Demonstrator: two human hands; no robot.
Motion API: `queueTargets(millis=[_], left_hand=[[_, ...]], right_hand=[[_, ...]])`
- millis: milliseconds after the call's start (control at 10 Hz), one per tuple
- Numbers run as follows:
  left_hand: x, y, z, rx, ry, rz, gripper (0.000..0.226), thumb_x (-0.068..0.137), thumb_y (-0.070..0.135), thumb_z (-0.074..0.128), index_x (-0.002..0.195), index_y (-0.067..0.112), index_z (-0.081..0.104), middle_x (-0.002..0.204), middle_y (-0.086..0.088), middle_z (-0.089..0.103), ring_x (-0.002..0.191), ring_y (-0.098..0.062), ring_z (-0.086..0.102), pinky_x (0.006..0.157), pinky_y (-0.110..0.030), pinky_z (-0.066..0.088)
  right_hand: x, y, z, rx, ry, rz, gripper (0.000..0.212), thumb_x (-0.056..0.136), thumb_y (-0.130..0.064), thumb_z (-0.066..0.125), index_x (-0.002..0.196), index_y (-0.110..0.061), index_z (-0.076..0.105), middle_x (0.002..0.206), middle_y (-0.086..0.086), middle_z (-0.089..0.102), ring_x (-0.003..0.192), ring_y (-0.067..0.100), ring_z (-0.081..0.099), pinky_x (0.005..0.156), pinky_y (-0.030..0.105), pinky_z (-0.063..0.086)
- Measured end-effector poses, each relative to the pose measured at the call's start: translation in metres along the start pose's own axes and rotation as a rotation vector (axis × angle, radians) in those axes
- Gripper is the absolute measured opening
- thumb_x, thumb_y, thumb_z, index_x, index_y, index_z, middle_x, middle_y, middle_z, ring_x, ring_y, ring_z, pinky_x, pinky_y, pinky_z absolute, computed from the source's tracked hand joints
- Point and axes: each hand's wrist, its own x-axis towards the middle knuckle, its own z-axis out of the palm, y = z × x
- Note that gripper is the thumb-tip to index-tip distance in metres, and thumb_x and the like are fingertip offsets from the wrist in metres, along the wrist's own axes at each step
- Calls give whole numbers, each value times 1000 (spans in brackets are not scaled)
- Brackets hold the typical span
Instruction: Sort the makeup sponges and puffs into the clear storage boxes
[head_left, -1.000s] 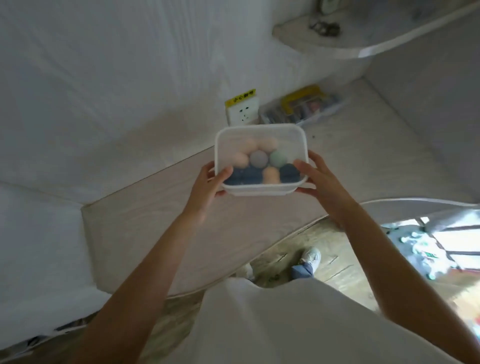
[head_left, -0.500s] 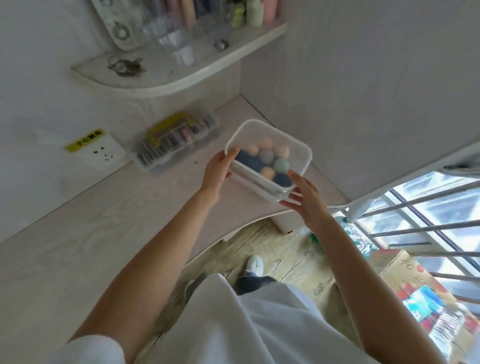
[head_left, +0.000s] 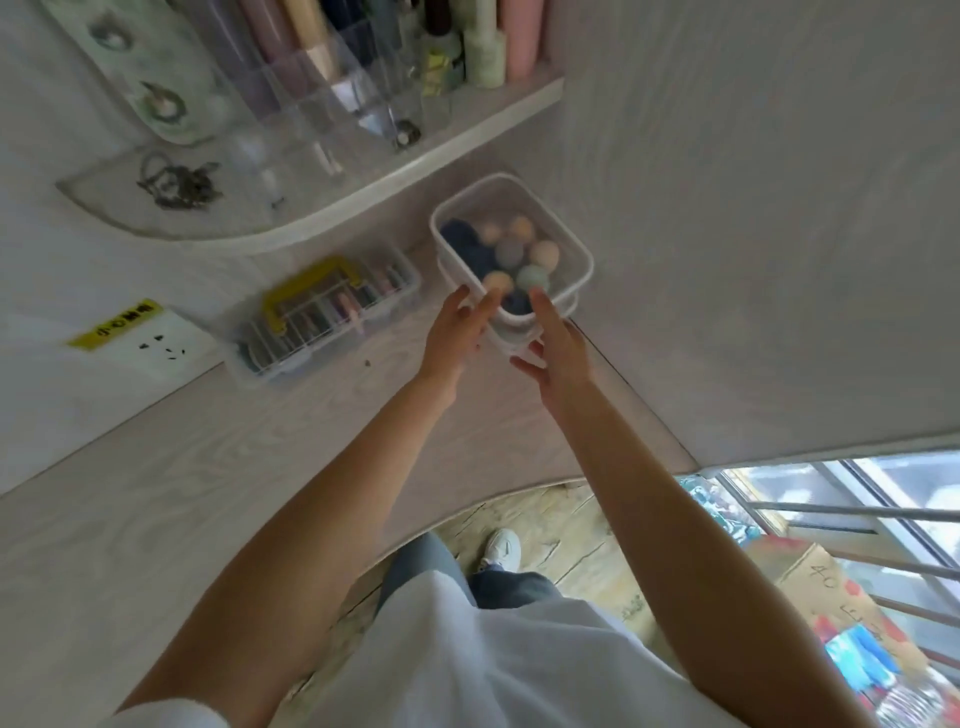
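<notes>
Both hands, left (head_left: 457, 332) and right (head_left: 558, 348), fingers straight in a loose grip, steady the sponge-filled box (head_left: 511, 249) at upper centre, apparently seating it on a second box in the tabletop corner.

Desk corner with shelf, organiser case and window

A pale wood-grain desk (head_left: 156, 519) fills the left and centre of the frame. Near the centre left, a clear compartment case with a yellow handle (head_left: 324, 312) is seen lying on it, and a white wall socket with a yellow label (head_left: 148, 340) is set at far left. Across the upper left a curved shelf (head_left: 363, 187) is loaded with clear organisers, tubes and bottles (head_left: 363, 62) and keys (head_left: 176, 182). At lower right, window bars (head_left: 857, 512) and a cardboard box (head_left: 831, 597) are visible.
</notes>
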Motion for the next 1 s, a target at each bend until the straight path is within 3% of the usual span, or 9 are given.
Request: queueTargets(millis=[100, 200, 300, 400, 500, 600, 700, 900, 1000], left_hand=[[16, 8, -13, 10, 14, 74, 51, 85, 53, 56, 128, 27, 49, 121, 1, 61, 106, -15, 59, 87, -30, 47], [26, 12, -23, 26, 3, 102, 42, 90, 50, 49, 121, 22, 53, 112, 3, 60, 101, -14, 55, 87, -30, 42], [22, 8, -45, 298, 38, 251, 34, 97, 31, 44, 127, 16, 48, 125, -2, 55, 115, -18, 52, 100, -35, 40], [22, -10, -89, 943, 370, 599, 40, 83, 26, 52, 119, 9, 57, 120, -12, 59, 112, -32, 53, 97, -42, 40], [15, -25, -115, 1322, 460, 414, 56, 85, 33, 55, 135, 10, 43, 142, -19, 39, 133, -38, 29, 108, -53, 24], [18, -30, -116, 1368, 373, 292, 69, 89, 42, 50, 147, 19, 20, 155, -11, 13, 142, -33, 6, 112, -58, 6], [25, -21, -105, 1360, 314, 313, 69, 89, 42, 51, 147, 22, 20, 156, -8, 9, 143, -32, 2, 111, -58, 6], [27, -20, -107, 1317, 283, 318, 70, 87, 43, 54, 146, 24, 22, 156, -7, 9, 143, -30, 0, 112, -55, 1], [21, -16, -109, 1185, 320, 415, 62, 85, 39, 54, 140, 15, 38, 151, -13, 27, 140, -32, 19, 113, -48, 13]], right_hand=[[8, -9, 10, -1, -106, 11, 42, 84, -50, 59, 116, -23, 56, 124, 3, 59, 112, 21, 55, 91, 42, 48], [17, -16, 20, 33, -135, 21, 45, 85, -47, 59, 119, -19, 56, 125, 5, 58, 115, 24, 55, 95, 43, 47], [22, -20, 30, 86, -130, 47, 44, 84, -45, 61, 119, -17, 57, 128, 8, 57, 117, 25, 53, 90, 37, 49], [26, -22, 35, 125, -131, 55, 48, 84, -44, 63, 122, -16, 57, 129, 9, 56, 118, 26, 53, 92, 40, 49], [27, -20, 35, 150, -136, 55, 48, 85, -43, 62, 125, -17, 55, 129, 9, 56, 118, 26, 53, 95, 43, 48], [22, -19, 34, 170, -145, 46, 51, 86, -43, 60, 129, -18, 49, 132, 8, 53, 119, 25, 51, 94, 43, 48], [17, -17, 34, 140, -168, 18, 51, 88, -42, 58, 132, -19, 46, 132, 5, 53, 119, 22, 51, 92, 43, 48], [6, -19, 31, 42, -181, 51, 48, 92, -39, 53, 136, -21, 43, 137, -3, 46, 126, 17, 42, 100, 43, 38], [-2, -19, 27, -102, -112, 20, 47, 94, -31, 51, 138, -18, 38, 129, -2, 47, 121, 19, 43, 101, 39, 39]])
